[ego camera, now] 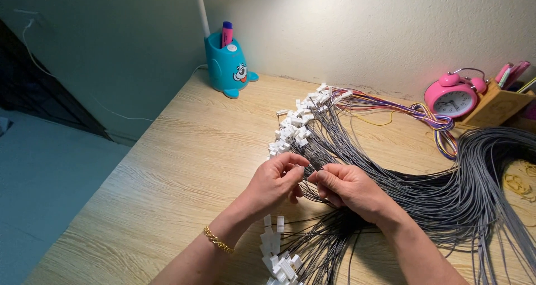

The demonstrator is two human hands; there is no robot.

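— What are your hands doing?
— Your left hand (276,181) and right hand (343,184) are pinching thin grey wires (391,190) between closed fingertips, meeting mid-desk (184,168).
— Where are the wires lying?
— They're fanning toward twelve o'clock, ending in white plugs (296,126); more plugs (279,257) are sitting at six o'clock.

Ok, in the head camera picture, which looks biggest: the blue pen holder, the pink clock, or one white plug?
1. Blue pen holder
2. Pink clock, a little smaller; it sits about as far away, so this is close.
3. White plug, far smaller, though nearer the camera.
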